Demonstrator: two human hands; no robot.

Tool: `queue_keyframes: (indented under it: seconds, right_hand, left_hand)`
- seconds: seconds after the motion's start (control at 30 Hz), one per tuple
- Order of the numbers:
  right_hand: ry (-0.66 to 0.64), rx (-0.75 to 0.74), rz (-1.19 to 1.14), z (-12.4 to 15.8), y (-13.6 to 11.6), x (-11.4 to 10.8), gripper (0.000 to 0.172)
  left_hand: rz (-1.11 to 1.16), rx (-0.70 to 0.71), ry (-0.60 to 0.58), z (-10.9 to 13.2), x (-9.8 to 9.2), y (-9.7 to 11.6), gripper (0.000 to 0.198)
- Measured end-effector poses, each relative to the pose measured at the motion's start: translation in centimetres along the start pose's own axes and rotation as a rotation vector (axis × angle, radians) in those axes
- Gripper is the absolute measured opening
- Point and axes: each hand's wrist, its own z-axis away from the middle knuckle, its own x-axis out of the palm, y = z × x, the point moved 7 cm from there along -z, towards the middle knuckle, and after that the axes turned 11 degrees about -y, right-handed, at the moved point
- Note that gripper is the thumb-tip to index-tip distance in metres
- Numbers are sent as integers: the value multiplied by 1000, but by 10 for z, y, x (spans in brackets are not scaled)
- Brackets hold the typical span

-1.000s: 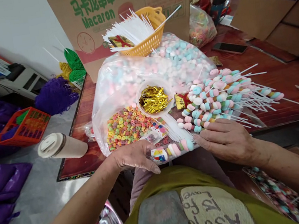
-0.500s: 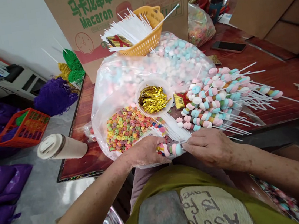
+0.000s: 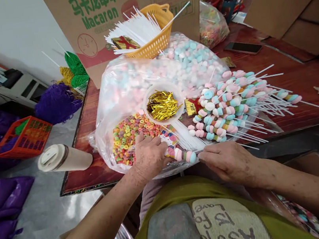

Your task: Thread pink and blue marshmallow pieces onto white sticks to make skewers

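Observation:
A marshmallow skewer (image 3: 178, 154) in pink, white and blue is held low in front of me between my two hands. My left hand (image 3: 149, 153) is closed about its left end, with the back of the hand up and partly over the fruit-coloured cereal rings (image 3: 131, 129). My right hand (image 3: 228, 161) pinches the stick at the other end, beside the blue marshmallow; the fingertips are mostly hidden. A pile of finished skewers (image 3: 229, 105) lies just beyond my right hand. White sticks (image 3: 187, 135) and a round tub of gold twist ties (image 3: 163, 105) are behind the held skewer.
A big clear bag of marshmallows (image 3: 140, 72) covers the middle of the table. On it rests a yellow basket (image 3: 151, 48) with white sticks, before a cardboard box (image 3: 87, 38). A lidded cup (image 3: 63, 158) lies at the left edge; a phone (image 3: 243, 48) lies at right.
My left hand has lifted a little and rolled over the skewer's left end, showing its back. The skewer now slopes down to the right. My right hand has barely moved.

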Motion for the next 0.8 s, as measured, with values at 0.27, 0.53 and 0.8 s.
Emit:
queue_keyframes:
  seconds: [0.27, 0.53, 0.8]
  right_hand:
    - [77, -62, 28, 6, -5, -7, 23]
    - [121, -184, 124, 6, -11, -13, 25]
    - [76, -297, 259, 3, -29, -16, 22]
  left_hand:
    - [206, 95, -319, -2, 14, 6, 46]
    - [552, 117, -651, 1, 22, 8, 32]
    - [704, 64, -582, -1, 25, 12, 35]
